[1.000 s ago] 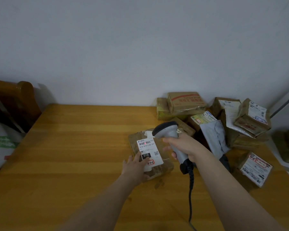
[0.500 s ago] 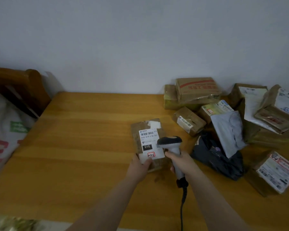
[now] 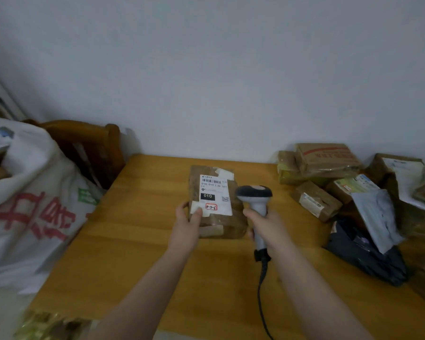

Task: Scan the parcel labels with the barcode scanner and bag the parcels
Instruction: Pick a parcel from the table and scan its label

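Note:
A brown taped parcel with a white shipping label is lifted above the wooden table, label facing me. My left hand grips its lower left corner, thumb on the label. My right hand holds the grey barcode scanner by its handle, just right of the parcel, with the black cord hanging down. A large white sack with red characters stands open at the left, beside the table.
A heap of brown parcels, a grey mailer and a black mailer fills the table's right side. A wooden chair back stands behind the sack. The wall runs along the table's far edge.
The parcel has been lifted off the table and tilted up in my left hand. The scanner has pulled back to the parcel's right. My view has swung left, bringing the sack in.

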